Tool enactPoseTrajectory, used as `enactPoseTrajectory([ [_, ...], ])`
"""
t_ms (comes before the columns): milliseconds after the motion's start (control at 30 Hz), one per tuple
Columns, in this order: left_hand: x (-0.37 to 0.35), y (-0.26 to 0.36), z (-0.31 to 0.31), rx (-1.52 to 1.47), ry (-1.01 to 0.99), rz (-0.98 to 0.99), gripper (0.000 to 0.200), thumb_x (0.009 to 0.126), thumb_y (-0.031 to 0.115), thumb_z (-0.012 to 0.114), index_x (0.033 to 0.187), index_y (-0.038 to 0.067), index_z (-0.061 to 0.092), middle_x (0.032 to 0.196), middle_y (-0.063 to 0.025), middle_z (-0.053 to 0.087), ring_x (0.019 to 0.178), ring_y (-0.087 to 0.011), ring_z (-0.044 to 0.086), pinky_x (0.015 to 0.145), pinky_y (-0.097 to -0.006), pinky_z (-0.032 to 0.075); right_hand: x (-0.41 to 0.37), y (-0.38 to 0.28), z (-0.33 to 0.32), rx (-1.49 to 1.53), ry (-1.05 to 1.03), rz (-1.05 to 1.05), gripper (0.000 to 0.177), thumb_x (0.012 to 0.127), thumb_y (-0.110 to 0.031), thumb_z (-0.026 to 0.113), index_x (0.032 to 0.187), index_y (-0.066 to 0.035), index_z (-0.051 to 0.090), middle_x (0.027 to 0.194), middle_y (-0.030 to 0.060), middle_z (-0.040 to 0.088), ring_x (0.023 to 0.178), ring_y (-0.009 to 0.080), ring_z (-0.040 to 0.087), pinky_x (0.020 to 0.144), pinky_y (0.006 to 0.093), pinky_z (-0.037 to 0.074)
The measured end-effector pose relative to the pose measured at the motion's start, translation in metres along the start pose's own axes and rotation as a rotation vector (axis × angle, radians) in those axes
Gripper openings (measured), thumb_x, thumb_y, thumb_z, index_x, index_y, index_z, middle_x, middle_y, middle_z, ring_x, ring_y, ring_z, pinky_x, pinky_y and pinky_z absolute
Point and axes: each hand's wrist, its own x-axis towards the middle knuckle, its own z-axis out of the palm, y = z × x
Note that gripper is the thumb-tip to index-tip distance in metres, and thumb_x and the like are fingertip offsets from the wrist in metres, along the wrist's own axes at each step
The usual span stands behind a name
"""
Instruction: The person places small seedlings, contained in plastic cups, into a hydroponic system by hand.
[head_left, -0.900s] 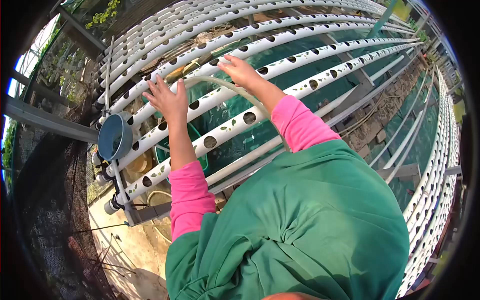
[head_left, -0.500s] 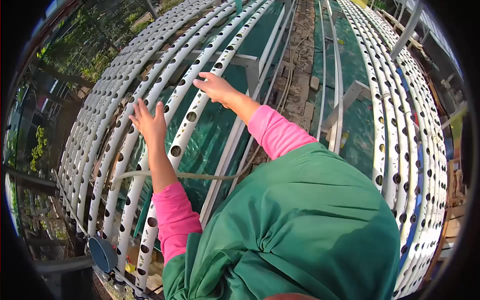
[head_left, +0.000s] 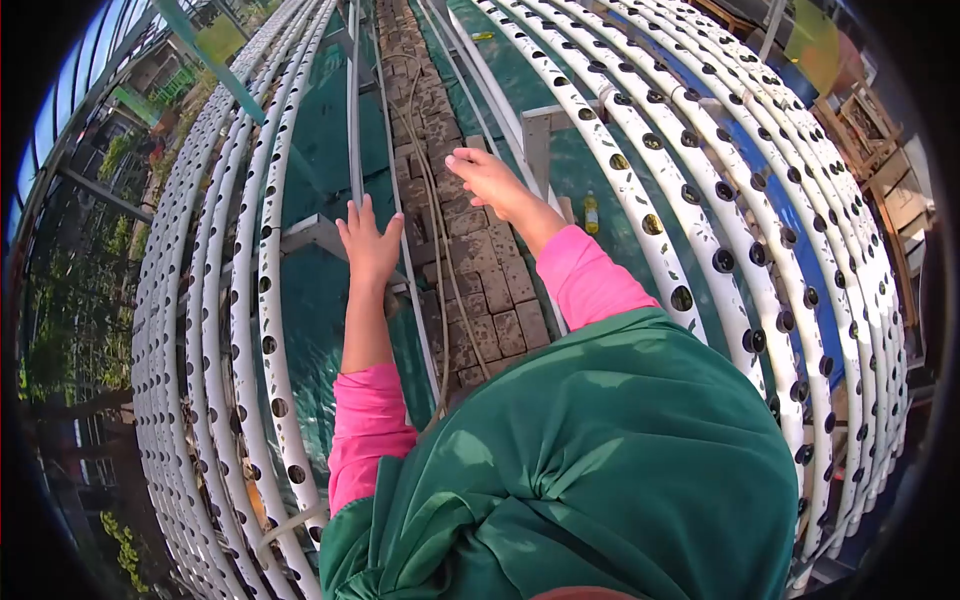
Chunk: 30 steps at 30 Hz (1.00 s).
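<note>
My left hand [head_left: 370, 244] is held up with its fingers spread and nothing in it. It hangs over the green sheeting and a metal frame rail, left of the brick path. My right hand [head_left: 488, 180] is raised over the right side of the path, seen side-on, its fingers stretched out and nothing visible in them. White pipes [head_left: 283, 405] with rows of round holes run along the left, nearest my left hand. More white perforated pipes [head_left: 640, 205] stand in rows on the right, apart from my right hand.
A brick path [head_left: 487, 262] runs away between the pipe rows, with a pale hose [head_left: 437, 215] lying along it. A bottle with yellowish contents [head_left: 591, 213] stands on green sheeting at the right. A green post [head_left: 215, 65] slants at upper left. Wooden boards [head_left: 895, 195] are at far right.
My view has turned to the right, bringing the path to the middle. Both hands, over the left pipes before, are now over the path and its left edge.
</note>
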Motion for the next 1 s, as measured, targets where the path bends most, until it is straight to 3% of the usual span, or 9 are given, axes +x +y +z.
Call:
enactPoseTrajectory([
  [200, 0.049, 0.062, 0.064, -0.082, -0.22, 0.147, 0.073, 0.089, 0.043, 0.059, 0.148, 0.01, 0.032, 0.156, -0.018, 0.018, 0.144, -0.0412, 0.008, 0.116, -0.0483, 0.017, 0.005, 0.027, -0.081, 0.069, 0.238, 0.081, 0.056, 0.089, -0.05, 0.059, 0.131, -0.013, 0.051, 0.123, 0.0043, 0.055, 0.101, 0.018, 0.051, 0.08, 0.0355, 0.046],
  [467, 0.136, 0.12, 0.142, -0.17, -0.463, 0.371, 0.073, 0.088, 0.041, 0.059, 0.146, 0.006, 0.033, 0.154, -0.0219, 0.021, 0.144, -0.0365, 0.017, 0.115, -0.0418, 0.021, 0.03, 0.032, -0.147, 0.17, 0.48, 0.106, 0.058, 0.088, -0.05, 0.06, 0.13, -0.012, 0.052, 0.123, 0.0047, 0.055, 0.099, 0.0183, 0.051, 0.08, 0.0364, 0.046],
  [500, 0.148, 0.122, 0.153, -0.207, -0.488, 0.4, 0.072, 0.089, 0.04, 0.06, 0.146, 0.004, 0.034, 0.154, -0.0228, 0.022, 0.143, -0.036, 0.019, 0.114, -0.0408, 0.022, 0.042, 0.038, -0.155, 0.161, 0.538, 0.11, 0.057, 0.087, -0.049, 0.062, 0.13, -0.012, 0.053, 0.115, 0.0043, 0.058, 0.09, 0.0163, 0.053, 0.073, 0.034, 0.047],
  [633, 0.18, 0.153, 0.174, -0.252, -0.6, 0.511, 0.067, 0.09, 0.033, 0.06, 0.143, 0.0, 0.036, 0.151, -0.0251, 0.026, 0.141, -0.0352, 0.026, 0.113, -0.0384, 0.024, 0.07, 0.052, -0.175, -0.02, 0.713, 0.003, 0.05, 0.088, -0.043, 0.063, 0.122, -0.007, 0.06, 0.095, 0.0055, 0.062, 0.076, 0.0161, 0.056, 0.059, 0.0321, 0.048],
  [767, 0.192, 0.189, 0.189, -0.335, -0.745, 0.582, 0.063, 0.09, 0.029, 0.061, 0.141, -0.001, 0.039, 0.145, -0.0234, 0.036, 0.135, -0.0326, 0.036, 0.108, -0.0369, 0.031, 0.054, 0.038, -0.187, -0.03, 0.78, 0.019, 0.047, 0.088, -0.037, 0.062, 0.118, -0.001, 0.061, 0.099, 0.0126, 0.065, 0.086, 0.0194, 0.06, 0.079, 0.0311, 0.047],
  [833, 0.192, 0.202, 0.207, -0.404, -0.78, 0.63, 0.058, 0.09, 0.027, 0.062, 0.138, -0.002, 0.044, 0.138, -0.0201, 0.045, 0.124, -0.0274, 0.048, 0.1, -0.0336, 0.039, 0.039, 0.044, -0.195, -0.045, 0.873, 0.027, 0.046, 0.089, -0.037, 0.061, 0.118, -0.001, 0.061, 0.097, 0.0126, 0.066, 0.086, 0.0195, 0.06, 0.078, 0.0314, 0.047],
  [933, 0.181, 0.223, 0.233, -0.431, -0.841, 0.751, 0.055, 0.09, 0.025, 0.062, 0.136, -0.001, 0.047, 0.134, -0.0188, 0.05, 0.117, -0.0271, 0.053, 0.097, -0.0328, 0.041, 0.011, 0.058, -0.206, -0.132, 1.009, 0.005, 0.044, 0.089, -0.036, 0.061, 0.116, -0.001, 0.062, 0.095, 0.0106, 0.066, 0.084, 0.0172, 0.06, 0.073, 0.0306, 0.047],
  [1000, 0.164, 0.239, 0.246, -0.535, -0.982, 0.73, 0.054, 0.09, 0.024, 0.063, 0.135, 0.0, 0.048, 0.132, -0.0185, 0.052, 0.116, -0.0271, 0.054, 0.097, -0.0327, 0.041, -0.019, 0.059, -0.205, 0.017, 1.086, 0.019, 0.043, 0.087, -0.035, 0.06, 0.109, 0.001, 0.065, 0.098, 0.0195, 0.068, 0.091, 0.0286, 0.064, 0.081, 0.0372, 0.049],
])
